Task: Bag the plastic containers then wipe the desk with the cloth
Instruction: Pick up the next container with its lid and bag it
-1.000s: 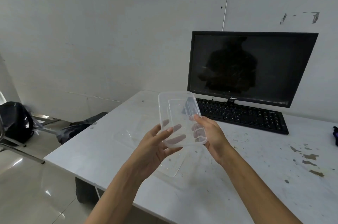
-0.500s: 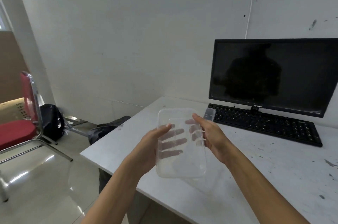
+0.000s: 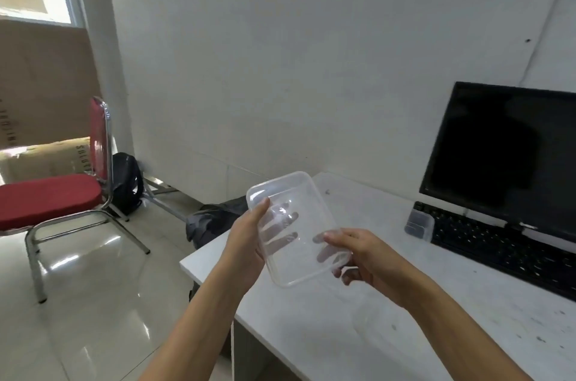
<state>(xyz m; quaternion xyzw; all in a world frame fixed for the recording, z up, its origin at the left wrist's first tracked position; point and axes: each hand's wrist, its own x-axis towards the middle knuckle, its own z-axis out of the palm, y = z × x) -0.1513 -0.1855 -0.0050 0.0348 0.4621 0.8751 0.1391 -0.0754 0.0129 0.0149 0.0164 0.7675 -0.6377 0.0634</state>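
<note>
I hold a clear plastic container (image 3: 293,218) tilted above the desk's (image 3: 374,334) left edge. My left hand (image 3: 246,243) grips one side and my right hand (image 3: 367,259) pinches its near corner. It is rectangular with rounded corners, and my fingers show through its base. A smaller container (image 3: 419,223) sits by the keyboard (image 3: 498,246), its contents unclear.

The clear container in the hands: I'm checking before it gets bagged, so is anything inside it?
The clear container looks empty; through its plastic only fingers of the left hand and right hand show. The right thumb covers one near corner.
</note>
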